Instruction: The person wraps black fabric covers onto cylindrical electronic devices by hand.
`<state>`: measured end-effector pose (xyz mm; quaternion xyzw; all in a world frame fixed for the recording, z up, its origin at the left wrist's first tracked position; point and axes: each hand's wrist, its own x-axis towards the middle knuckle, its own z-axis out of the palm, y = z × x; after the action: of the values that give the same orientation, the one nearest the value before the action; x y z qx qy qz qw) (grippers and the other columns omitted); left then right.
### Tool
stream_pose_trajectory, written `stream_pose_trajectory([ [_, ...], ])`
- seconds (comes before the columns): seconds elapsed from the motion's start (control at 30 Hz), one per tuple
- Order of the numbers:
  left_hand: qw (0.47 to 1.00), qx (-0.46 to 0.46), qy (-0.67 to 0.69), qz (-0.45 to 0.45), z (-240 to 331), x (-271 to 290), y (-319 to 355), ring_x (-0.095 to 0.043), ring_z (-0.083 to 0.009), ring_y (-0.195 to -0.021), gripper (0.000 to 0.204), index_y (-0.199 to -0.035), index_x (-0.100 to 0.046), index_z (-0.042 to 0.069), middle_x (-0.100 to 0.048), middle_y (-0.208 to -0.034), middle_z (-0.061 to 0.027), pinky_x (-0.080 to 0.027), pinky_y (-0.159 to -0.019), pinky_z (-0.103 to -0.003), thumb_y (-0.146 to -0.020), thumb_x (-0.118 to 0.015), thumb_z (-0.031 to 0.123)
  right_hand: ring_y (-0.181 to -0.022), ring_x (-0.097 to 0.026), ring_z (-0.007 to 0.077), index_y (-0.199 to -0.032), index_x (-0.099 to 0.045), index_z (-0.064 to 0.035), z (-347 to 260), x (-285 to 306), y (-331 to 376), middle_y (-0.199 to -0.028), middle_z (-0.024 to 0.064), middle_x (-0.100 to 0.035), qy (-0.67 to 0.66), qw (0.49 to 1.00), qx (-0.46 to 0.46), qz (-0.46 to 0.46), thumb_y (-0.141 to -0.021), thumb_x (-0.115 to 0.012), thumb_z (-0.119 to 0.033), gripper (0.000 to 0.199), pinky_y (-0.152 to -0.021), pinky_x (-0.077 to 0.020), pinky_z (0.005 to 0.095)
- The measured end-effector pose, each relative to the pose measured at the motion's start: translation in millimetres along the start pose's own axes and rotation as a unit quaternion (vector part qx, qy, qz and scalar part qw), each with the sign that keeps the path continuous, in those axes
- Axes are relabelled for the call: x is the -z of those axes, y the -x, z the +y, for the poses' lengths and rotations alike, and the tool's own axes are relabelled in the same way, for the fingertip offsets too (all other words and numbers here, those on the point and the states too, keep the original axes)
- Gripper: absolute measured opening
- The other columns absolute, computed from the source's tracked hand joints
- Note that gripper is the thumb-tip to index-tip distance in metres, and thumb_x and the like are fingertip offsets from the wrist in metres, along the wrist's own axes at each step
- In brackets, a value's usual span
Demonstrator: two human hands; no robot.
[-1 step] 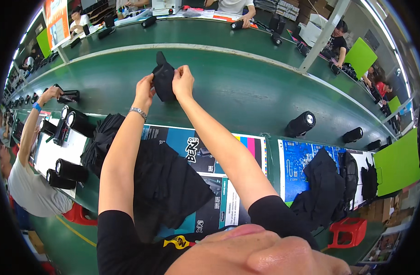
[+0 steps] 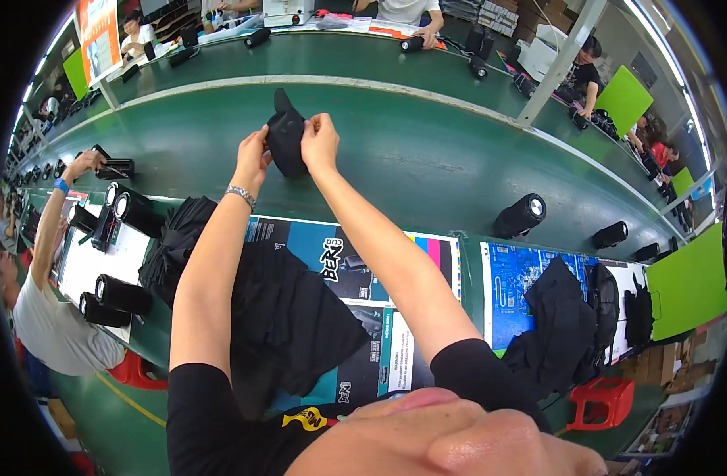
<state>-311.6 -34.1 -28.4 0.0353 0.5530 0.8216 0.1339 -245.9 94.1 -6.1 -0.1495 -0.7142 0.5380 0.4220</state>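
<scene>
Over the green bench I hold up a black cloth pouch [image 2: 287,143], its narrow end pointing away from me. My left hand [image 2: 254,155] grips its left edge, fingers closed. On the opposite edge, my right hand [image 2: 320,144] pinches the cloth between thumb and fingers. Whether anything is inside the pouch cannot be made out. Below my forearms lies a spread stack of black cloth pieces [image 2: 292,325], partly covered by my left arm. Next to it, a bunched bundle of black cloth [image 2: 177,246] rests at the left.
Printed sheets [image 2: 395,333] lie under the cloth stack. Black cylindrical speakers stand at the left [image 2: 137,213] and right [image 2: 522,214]. A co-worker's hand [image 2: 86,163] reaches to a speaker at the left. More black cloth [image 2: 562,309] lies on a blue sheet [image 2: 506,285] at the right.
Both my hands and the pouch have shifted very slightly to the right. My grip looks the same.
</scene>
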Motion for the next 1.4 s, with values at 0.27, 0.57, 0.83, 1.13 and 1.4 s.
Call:
stream_pose_trajectory([
  [0.27, 0.984, 0.05, 0.029, -0.168, -2.7, -74.9, 77.5, -0.057, -0.0122, -0.078, 0.027, -0.099, -0.062, 0.004, -0.063, -0.093, -0.0051, -0.049, -0.075, -0.029, -0.095, -0.057, 0.03, -0.067, -0.061, 0.0237, -0.078, -0.063, 0.0005, 9.5, 101.4, -26.3, -0.075, 0.0157, -0.065, 0.012, 0.997, 0.053, -0.046, -0.086, -0.063, -0.012, 0.015, -0.064, -0.0477, 0.0357],
  [0.57, 0.969, 0.161, -0.164, -0.089, -32.5, -112.5, 88.5, -0.049, -0.0113, -0.064, 0.022, -0.085, -0.055, 0.009, -0.05, -0.07, -0.0002, -0.045, -0.058, -0.027, -0.095, -0.054, 0.028, -0.065, -0.064, 0.0183, -0.082, -0.069, -0.0013, 30.6, 172.5, -35.4, -0.074, 0.0112, -0.066, 0.143, 0.948, -0.219, -0.18, -0.078, -0.058, -0.011, 0.015, -0.056, -0.0498, 0.0322],
  [0.83, 0.942, 0.262, -0.154, -0.143, -31.3, -124.3, 67.1, -0.058, -0.0197, -0.095, 0.045, -0.103, -0.061, 0.006, -0.063, -0.101, -0.0104, -0.049, -0.08, -0.033, -0.088, -0.061, 0.048, -0.06, -0.065, 0.0223, -0.073, -0.067, 0.0022, 51.2, 202.5, -25.8, -0.066, 0.0139, -0.066, 0.151, 0.946, -0.224, -0.178, -0.069, -0.055, -0.012, 0.02, -0.058, -0.0509, 0.033],
  [1.13, 0.931, 0.225, 0.005, -0.289, -64.6, -157.5, 60.7, -0.063, -0.017, -0.089, 0.029, -0.103, -0.062, 0.002, -0.066, -0.096, -0.007, -0.049, -0.088, -0.03, -0.093, -0.056, 0.028, -0.065, -0.067, 0.0258, -0.071, -0.068, 0.0013, 42.7, 213.3, -12.4, -0.066, 0.0157, -0.066, 0.154, 0.948, -0.225, -0.162, -0.073, -0.057, -0.021, 0.024, -0.065, -0.0507, 0.0346],
  [1.4, 0.927, -0.048, -0.32, -0.189, -129.6, -130.0, 39.5, -0.053, -0.0241, -0.108, 0.026, -0.108, -0.064, 0.009, -0.057, -0.119, -0.0054, -0.04, -0.091, -0.038, -0.088, -0.052, 0.022, -0.092, -0.064, 0.0387, -0.086, -0.068, 0.0006, 50.2, 213.0, 10.8, -0.089, 0.0241, -0.067, 0.251, 0.941, -0.197, -0.112, -0.076, -0.055, -0.021, 0.027, -0.082, -0.0486, 0.0432],
])
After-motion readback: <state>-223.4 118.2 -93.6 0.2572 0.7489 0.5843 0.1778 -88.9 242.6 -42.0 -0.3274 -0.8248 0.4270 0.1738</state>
